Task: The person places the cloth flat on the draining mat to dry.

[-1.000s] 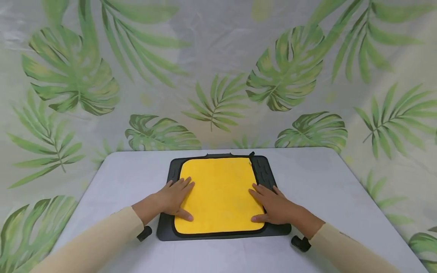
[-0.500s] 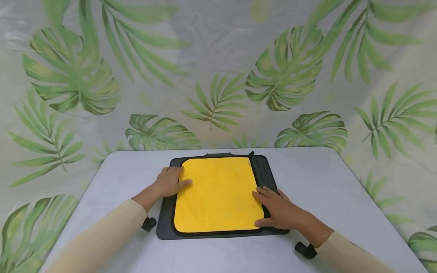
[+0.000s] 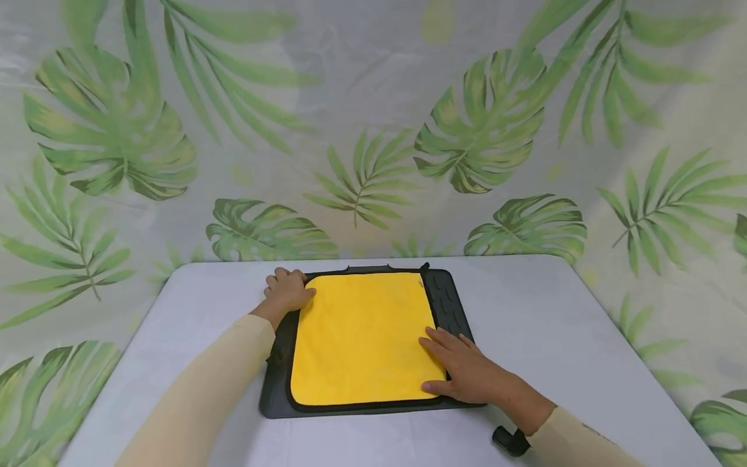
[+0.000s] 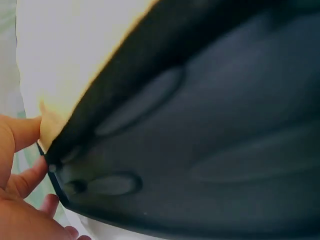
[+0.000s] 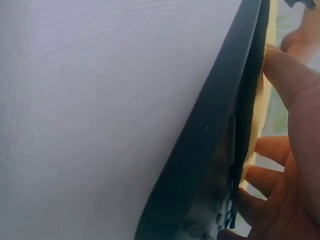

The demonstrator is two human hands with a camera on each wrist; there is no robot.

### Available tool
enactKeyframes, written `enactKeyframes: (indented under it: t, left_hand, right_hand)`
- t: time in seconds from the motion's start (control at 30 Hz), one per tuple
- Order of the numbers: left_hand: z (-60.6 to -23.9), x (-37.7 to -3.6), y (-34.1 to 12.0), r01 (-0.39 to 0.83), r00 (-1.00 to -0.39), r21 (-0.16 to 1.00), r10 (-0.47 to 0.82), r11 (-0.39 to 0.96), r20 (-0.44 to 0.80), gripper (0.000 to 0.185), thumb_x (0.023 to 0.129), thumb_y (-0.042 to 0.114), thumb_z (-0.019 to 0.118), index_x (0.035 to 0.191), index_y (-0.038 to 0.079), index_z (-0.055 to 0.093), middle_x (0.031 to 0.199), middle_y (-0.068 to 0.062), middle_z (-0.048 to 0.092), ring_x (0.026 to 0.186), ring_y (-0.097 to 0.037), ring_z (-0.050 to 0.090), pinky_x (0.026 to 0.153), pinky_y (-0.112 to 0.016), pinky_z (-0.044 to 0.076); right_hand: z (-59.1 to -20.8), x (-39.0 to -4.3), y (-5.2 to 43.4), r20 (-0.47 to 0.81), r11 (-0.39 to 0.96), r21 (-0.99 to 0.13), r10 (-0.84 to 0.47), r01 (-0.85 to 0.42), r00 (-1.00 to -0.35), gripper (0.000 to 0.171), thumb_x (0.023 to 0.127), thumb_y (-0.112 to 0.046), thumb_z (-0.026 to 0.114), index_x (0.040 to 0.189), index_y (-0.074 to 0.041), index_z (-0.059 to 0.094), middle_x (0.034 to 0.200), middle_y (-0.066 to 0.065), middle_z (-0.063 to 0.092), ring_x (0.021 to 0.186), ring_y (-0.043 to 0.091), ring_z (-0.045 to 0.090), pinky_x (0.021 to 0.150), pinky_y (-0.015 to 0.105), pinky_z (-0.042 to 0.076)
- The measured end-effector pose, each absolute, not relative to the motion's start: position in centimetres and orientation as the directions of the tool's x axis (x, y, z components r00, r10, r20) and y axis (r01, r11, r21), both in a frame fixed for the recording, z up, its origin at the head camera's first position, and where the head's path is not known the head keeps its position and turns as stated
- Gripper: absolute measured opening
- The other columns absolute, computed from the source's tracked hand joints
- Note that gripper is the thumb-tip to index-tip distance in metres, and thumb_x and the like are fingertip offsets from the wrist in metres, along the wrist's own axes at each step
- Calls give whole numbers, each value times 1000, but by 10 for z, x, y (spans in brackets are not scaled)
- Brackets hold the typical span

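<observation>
A yellow fabric mat (image 3: 362, 337) with black edging lies over a black plastic tray (image 3: 446, 295) with a raised pattern. At the far left corner, my left hand (image 3: 287, 290) pinches the mat's corner. The left wrist view shows the thumb (image 4: 25, 131) on its yellow face and the index finger at the dark edge. My right hand (image 3: 461, 366) rests on the mat's near right part, fingers spread and pointing inward. In the right wrist view, the thumb and fingers of the right hand (image 5: 290, 145) lie along the mat's yellow edge (image 5: 254, 125).
The tray lies on a white-covered table (image 3: 525, 305). Behind the table hangs a pale leaf-print backdrop (image 3: 373, 130). A small black device (image 3: 510, 441) sits at the right wrist.
My left hand has moved from lying flat on the mat's left side up to its far left corner, where it pinches. My right hand stays on the right edge, shifted slightly nearer.
</observation>
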State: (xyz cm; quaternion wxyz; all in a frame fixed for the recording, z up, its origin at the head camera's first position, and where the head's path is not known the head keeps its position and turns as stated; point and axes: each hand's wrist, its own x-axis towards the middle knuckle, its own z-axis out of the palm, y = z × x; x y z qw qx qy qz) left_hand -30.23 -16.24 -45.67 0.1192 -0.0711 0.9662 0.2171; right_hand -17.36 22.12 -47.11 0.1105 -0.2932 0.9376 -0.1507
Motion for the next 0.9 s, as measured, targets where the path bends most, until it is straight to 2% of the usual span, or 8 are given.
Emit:
enactKeyframes:
  t: [0.27,0.43,0.6,0.77,0.9]
  left_hand:
    - [-450,-303,-167,-253,-940,458,-104,852,-325,46,100,39,62,132,7,57,151,-32,22,134,-51,24,110,-63,30]
    - [-450,-305,-168,-234,-943,449,-88,862,-322,44,98,38,63,129,8,58,153,-30,22,134,-51,24,109,-63,31]
    - [-451,-305,-172,-191,-954,450,-58,872,-293,35,95,38,65,113,8,61,151,-27,26,136,-51,22,112,-66,26]
    - [-448,-303,-173,-159,-965,445,-43,881,-260,37,101,43,57,113,8,63,156,-27,26,145,-54,16,117,-70,20]
    - [-448,-302,-175,-182,-966,420,-81,889,-247,34,107,38,47,110,7,63,156,-29,26,147,-56,15,117,-70,20]
  right_hand:
    - [-469,-173,219,-117,784,-343,-582,-517,-805,85,93,-60,64,157,-10,40,167,16,29,153,40,31,118,72,26]
    - [-470,-173,218,-117,786,-339,-581,-518,-805,84,94,-59,65,157,-10,40,168,16,29,153,39,30,118,71,27]
    - [-472,-174,217,-126,786,-344,-580,-513,-804,84,94,-60,64,157,-10,39,168,15,28,154,39,30,118,71,27]
    - [-473,-175,218,-128,791,-334,-576,-512,-807,84,94,-61,64,157,-11,39,168,15,28,154,39,30,118,71,26]
    - [-474,-175,219,-132,795,-330,-573,-509,-809,85,93,-61,64,158,-12,39,168,14,28,154,38,30,119,71,25]
